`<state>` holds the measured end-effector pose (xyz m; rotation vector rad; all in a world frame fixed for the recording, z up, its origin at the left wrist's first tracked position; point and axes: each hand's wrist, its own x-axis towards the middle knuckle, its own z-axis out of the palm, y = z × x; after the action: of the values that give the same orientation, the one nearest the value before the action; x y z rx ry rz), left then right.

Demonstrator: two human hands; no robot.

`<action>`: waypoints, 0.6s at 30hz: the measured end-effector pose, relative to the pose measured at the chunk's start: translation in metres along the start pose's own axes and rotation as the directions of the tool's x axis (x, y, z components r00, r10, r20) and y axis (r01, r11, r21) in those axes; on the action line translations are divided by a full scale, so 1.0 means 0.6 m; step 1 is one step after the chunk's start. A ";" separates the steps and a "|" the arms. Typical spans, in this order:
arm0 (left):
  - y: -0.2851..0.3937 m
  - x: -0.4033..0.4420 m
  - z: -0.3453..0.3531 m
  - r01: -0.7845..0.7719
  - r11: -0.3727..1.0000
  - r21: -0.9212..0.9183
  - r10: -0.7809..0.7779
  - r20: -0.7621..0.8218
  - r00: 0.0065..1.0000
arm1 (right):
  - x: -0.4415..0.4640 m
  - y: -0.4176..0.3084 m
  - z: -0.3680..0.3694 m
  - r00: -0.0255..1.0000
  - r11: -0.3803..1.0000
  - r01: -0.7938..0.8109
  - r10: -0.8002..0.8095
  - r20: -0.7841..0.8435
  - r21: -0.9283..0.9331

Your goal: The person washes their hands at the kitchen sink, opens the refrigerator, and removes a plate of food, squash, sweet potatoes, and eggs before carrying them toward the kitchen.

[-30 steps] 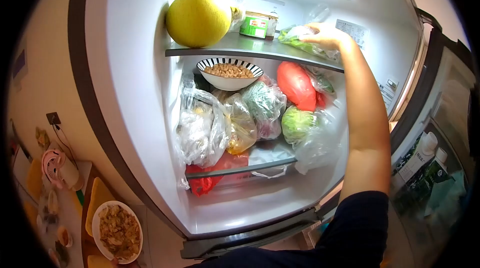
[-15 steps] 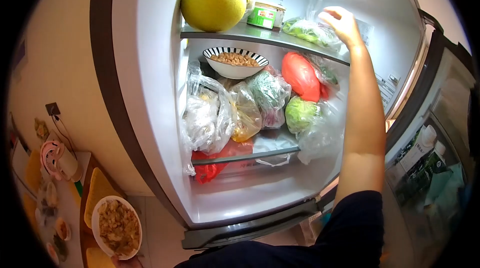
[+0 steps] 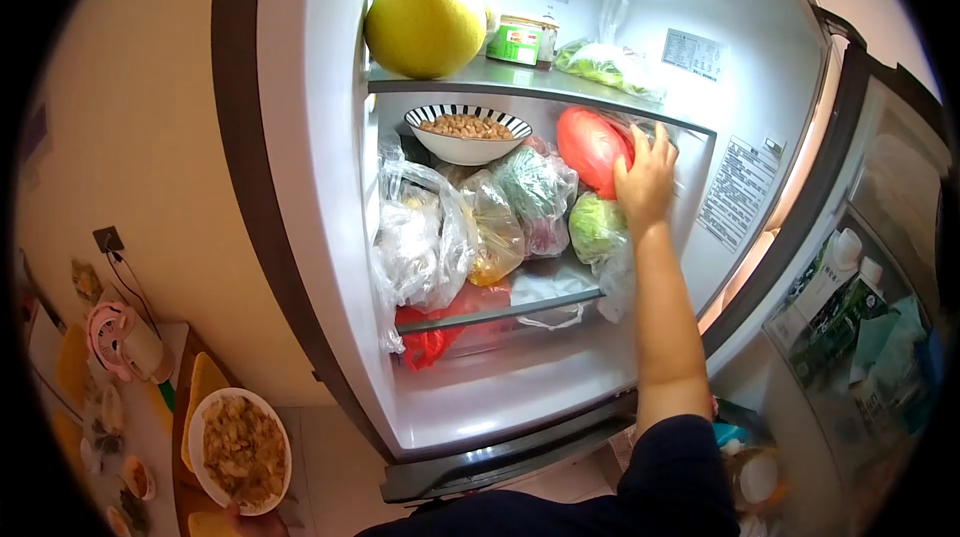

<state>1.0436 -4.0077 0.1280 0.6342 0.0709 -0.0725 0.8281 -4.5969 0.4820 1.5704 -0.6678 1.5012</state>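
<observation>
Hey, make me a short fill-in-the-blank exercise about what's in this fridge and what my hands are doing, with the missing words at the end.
1. The hand beside the upper red bag is your ____ one.
2. The dish of food held in your left hand is coloured ____.
3. The big round fruit on the top shelf is coloured ____.
4. Of that fruit and the striped bowl, the one higher up is the ____.

Missing words: right, white, yellow, fruit.

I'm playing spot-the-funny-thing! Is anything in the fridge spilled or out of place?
I see no spill. A white bag handle and some red plastic stick out below the lower shelf's front edge, which looks untidy.
</observation>
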 end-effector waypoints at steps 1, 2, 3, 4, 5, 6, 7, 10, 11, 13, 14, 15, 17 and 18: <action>0.001 0.001 -0.003 0.001 1.000 0.004 -0.001 -0.023 1.000 | 0.007 0.004 0.013 0.997 1.000 0.017 -0.016 0.070 -0.014; 0.002 0.001 -0.006 0.002 1.000 -0.012 -0.002 -0.013 1.000 | 0.014 0.008 0.023 0.989 0.999 0.034 -0.030 0.145 -0.026; 0.003 0.003 -0.011 0.002 1.000 -0.026 -0.002 -0.003 1.000 | 0.022 0.012 0.033 0.950 0.995 -0.024 0.054 0.308 -0.100; 0.004 0.004 -0.013 0.002 0.999 -0.041 -0.001 0.008 1.000 | 0.034 0.018 0.043 0.879 0.981 -0.068 0.145 0.454 -0.182; 0.003 0.005 -0.015 -0.008 1.000 -0.026 0.008 -0.018 1.000 | 0.047 0.021 0.052 0.780 0.960 -0.096 0.238 0.579 -0.265; 0.004 0.004 -0.016 -0.017 1.000 -0.009 0.017 -0.045 0.999 | 0.062 0.023 0.051 0.714 0.956 -0.001 0.206 0.669 -0.294; 0.007 0.000 -0.016 -0.026 1.000 0.010 0.026 -0.073 0.997 | 0.064 0.027 0.062 0.726 0.928 0.117 0.164 0.668 -0.354; 0.015 -0.015 -0.006 -0.053 0.997 0.053 0.056 -0.071 0.996 | 0.083 0.046 0.074 0.640 0.943 0.186 0.096 0.762 -0.275; 0.016 -0.015 -0.010 -0.057 0.997 0.046 0.060 -0.058 0.997 | 0.081 0.053 0.073 0.685 0.949 0.195 0.048 0.727 -0.247; 0.018 -0.014 -0.015 -0.062 0.998 0.033 0.063 -0.027 0.998 | 0.073 0.048 0.061 0.774 0.976 0.114 0.030 0.632 -0.185; 0.018 -0.013 -0.015 -0.054 0.998 0.019 0.054 -0.031 0.998 | 0.064 0.046 0.049 0.816 0.989 0.026 0.063 0.575 -0.145; 0.021 -0.014 -0.008 -0.043 0.999 0.006 0.043 -0.034 0.999 | 0.055 0.045 0.034 0.849 0.993 -0.060 0.102 0.518 -0.098; 0.021 -0.008 -0.007 -0.027 0.999 0.019 0.027 -0.001 1.000 | 0.062 0.036 -0.013 0.796 0.982 -0.186 0.170 0.581 -0.032; 0.022 0.004 -0.011 -0.022 0.999 0.047 0.020 0.035 0.999 | 0.060 0.035 -0.037 0.803 0.976 -0.216 0.177 0.569 0.002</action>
<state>1.0469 -3.9932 0.1300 0.6805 0.0292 -0.0647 0.8041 -4.5825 0.5201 2.0793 -1.1580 1.1927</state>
